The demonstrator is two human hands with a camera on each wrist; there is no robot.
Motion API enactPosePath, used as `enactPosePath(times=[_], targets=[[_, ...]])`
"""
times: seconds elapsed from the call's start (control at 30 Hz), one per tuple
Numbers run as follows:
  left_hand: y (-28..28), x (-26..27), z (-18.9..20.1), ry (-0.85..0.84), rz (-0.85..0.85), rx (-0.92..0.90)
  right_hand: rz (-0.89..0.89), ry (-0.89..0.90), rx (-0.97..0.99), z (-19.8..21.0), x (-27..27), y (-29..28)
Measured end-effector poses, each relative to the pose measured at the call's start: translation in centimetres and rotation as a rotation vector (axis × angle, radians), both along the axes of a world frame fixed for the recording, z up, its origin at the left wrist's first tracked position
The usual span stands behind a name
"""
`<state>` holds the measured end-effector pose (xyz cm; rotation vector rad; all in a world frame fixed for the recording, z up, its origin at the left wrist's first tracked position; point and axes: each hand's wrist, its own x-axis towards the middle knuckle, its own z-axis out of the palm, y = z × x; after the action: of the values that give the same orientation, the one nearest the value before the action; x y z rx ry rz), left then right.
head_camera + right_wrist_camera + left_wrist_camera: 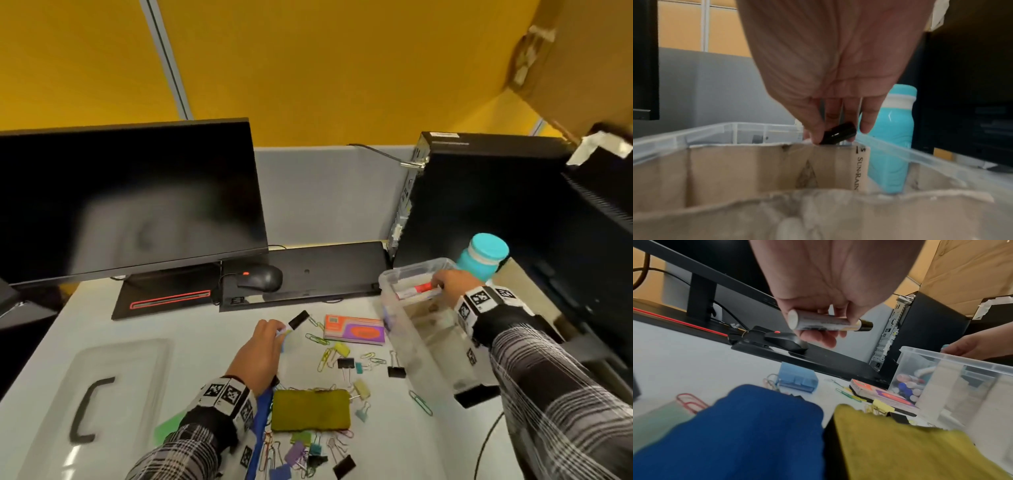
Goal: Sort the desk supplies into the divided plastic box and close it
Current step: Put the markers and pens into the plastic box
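Observation:
A clear plastic box [407, 346] with cardboard dividers [748, 167] stands open at the right of the desk. My right hand [440, 282] is over its far end and pinches a white and red marker [416, 290] by its black end [838, 135], level with the rim. My left hand [279, 330] is raised above the middle of the desk and grips a white marker [818, 321] with a black cap [298, 319]. Paper clips [317, 339] and binder clips [345, 363] lie scattered on the desk. The clear lid [137, 359] with a black handle lies at the left.
An orange and purple pad [354, 330], an olive pouch [311, 409], a blue pouch [748, 434] and a small blue box [797, 379] lie among the clips. A teal bottle [483, 260] stands behind the box. Monitor [130, 198], mouse [260, 277], keyboard [325, 270] and PC tower [479, 198] line the back.

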<state>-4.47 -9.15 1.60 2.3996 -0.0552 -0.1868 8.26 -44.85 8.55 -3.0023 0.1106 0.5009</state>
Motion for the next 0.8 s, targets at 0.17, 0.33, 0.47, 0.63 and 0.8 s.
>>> enactPosePath(times=[0.17, 0.33, 0.47, 0.63, 0.8], targets=[[-1.6, -0.7, -0.4, -0.036, -0.002, 0.027, -0.096, -0.033, 0.229, 1.4, -2.2, -1.0], [-2.5, -2.0, -2.2, -0.019, -0.029, 0.093, -0.086, -0.248, 0.337, -0.3, -7.3, -4.9], [-5.4, -0.8, -0.7, -0.075, -0.081, 0.128, -0.186, -0.320, 0.243, -3.4, -10.2, -5.2], [-12.8, 3.5, 3.2, -0.197, -0.142, 0.160, -0.202, -0.366, 0.108, -5.8, -11.2, -4.2], [-19.7, 7.4, 4.4, -0.223, -0.266, 0.292, -0.210, -0.392, 0.119, -5.7, -11.3, -4.1]])
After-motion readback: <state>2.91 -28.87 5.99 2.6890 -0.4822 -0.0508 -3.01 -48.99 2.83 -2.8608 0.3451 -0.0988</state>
